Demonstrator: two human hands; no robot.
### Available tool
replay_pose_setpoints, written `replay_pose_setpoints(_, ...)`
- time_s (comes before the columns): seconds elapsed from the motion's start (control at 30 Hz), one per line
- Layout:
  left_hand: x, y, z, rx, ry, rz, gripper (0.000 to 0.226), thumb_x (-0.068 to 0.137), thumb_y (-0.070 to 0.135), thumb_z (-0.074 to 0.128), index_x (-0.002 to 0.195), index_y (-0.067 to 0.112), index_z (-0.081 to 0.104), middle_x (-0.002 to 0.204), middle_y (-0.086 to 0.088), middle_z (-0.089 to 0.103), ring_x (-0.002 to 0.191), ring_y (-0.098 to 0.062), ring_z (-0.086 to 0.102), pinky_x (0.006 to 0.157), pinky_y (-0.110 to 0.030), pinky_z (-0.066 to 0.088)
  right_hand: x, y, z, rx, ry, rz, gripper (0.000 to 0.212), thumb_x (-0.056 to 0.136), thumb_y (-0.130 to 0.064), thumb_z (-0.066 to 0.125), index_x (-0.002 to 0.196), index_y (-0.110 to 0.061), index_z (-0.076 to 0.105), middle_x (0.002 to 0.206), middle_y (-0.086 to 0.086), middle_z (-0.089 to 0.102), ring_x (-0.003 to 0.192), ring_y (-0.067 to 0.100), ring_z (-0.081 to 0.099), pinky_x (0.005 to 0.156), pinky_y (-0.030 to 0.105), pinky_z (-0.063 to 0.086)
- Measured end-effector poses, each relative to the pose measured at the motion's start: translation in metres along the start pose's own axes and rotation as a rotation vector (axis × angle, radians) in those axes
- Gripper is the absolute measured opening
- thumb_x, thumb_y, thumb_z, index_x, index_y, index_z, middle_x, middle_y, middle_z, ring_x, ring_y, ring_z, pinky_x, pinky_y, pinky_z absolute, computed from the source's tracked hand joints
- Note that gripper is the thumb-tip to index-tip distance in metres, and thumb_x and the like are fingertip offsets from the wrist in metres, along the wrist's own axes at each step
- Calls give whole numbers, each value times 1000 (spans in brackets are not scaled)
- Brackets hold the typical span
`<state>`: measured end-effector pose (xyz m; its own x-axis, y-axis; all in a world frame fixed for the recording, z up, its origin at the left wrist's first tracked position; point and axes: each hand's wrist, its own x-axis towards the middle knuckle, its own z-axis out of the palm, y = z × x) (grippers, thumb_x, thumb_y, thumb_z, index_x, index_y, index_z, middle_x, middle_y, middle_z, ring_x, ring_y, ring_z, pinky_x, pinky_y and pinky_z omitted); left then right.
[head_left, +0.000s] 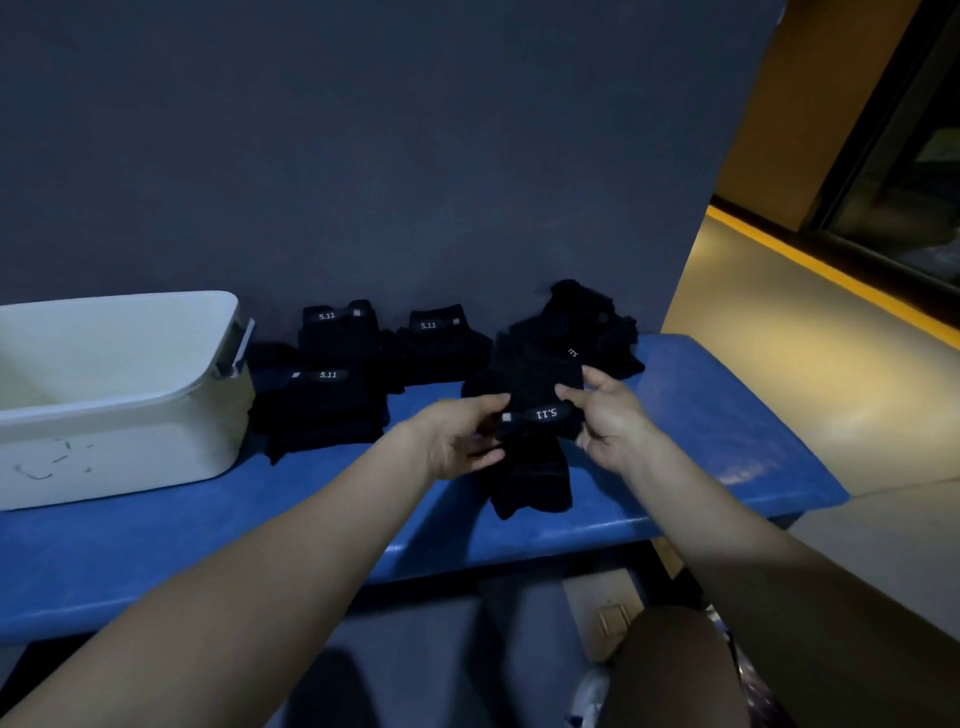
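**Black garment held at both edges over bench**

A white tub (130, 457) stands at the left end of the blue bench (208, 519). Just beside it lie folded black stacks (322, 410). The left hand (462, 441) pinches the left edge of the black garment (530, 467), whose label faces up. The right hand (613, 415) pinches its right edge. A loose black pile (587, 327) lies behind.
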<state>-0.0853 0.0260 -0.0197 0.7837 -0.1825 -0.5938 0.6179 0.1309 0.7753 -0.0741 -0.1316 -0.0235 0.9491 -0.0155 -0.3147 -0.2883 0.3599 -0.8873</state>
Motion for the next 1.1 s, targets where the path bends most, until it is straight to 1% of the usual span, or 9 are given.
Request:
replay_pose_setpoints(0.1,8,7,6,68,178,208,26,94,14,54,70,14,44,79,-2,53,73,-13,52,61,-23,49,7,1,0,-139,-10,82,36,94,-12,55,128,-22,52,102,4,66,80,15,63,54,28,53)
replay_pose_setpoints(0.2,12,0,7,82,217,266,27,93,6,53,71,14,40,77,-3,53,71,-13,53,55,-22,52,12,8,-8,-221,-55,162,37,93,-14,57,127,-27,51,94,-1,66,82,15,62,64,29,51)
replay_pose_setpoints(0.37,20,-40,3,149,232,158,19,88,-7,55,82,9,47,95,-11,58,96,-26,57,80,-33,52,21,41,-20,-442,74,183,29,88,3,59,111,-14,54,102,9,64,86,21,63,57,26,55)
replay_pose_setpoints(0.47,22,-40,1,187,275,207,26,84,-5,62,72,9,44,93,-14,58,95,-28,60,80,-34,54,28,48,-22,-567,215,20,27,82,-5,69,81,-17,45,98,12,60,83,23,59,61,30,51)
replay_pose_setpoints(0.6,19,-38,5,214,322,321,29,80,0,70,70,10,44,77,-7,55,85,-25,61,77,-36,57,27,45,-27,-666,247,-228,30,81,-13,72,73,-22,44,75,3,55,69,16,55,69,30,46)
replay_pose_setpoints(0.77,20,-63,5,302,337,221,32,77,5,75,69,8,44,79,-9,57,82,-25,62,62,-28,57,27,64,-42,-773,214,-135,29,80,-11,72,71,-19,47,71,2,52,75,22,56,74,34,49)
replay_pose_setpoints(0.9,16,-58,4,401,360,200,34,75,12,77,71,9,44,84,-11,58,85,-28,63,72,-38,58,30,63,-43,-804,194,-136,34,81,-13,73,74,-22,40,83,7,54,80,23,56,78,37,50)
replay_pose_setpoints(1.0,13,-54,5,658,496,351,38,77,21,76,87,10,42,89,-4,50,82,-21,53,64,-29,44,31,60,-42,-834,187,-146,38,81,-15,73,73,-21,36,79,2,49,77,21,52,76,36,49)
replay_pose_setpoints(1.1,14,-50,5,909,510,715,24,81,9,68,90,13,46,100,-2,46,92,-21,51,76,-31,42,36,55,-43,-813,199,-154,31,84,-21,69,76,-20,39,80,2,52,78,22,54,80,39,51)
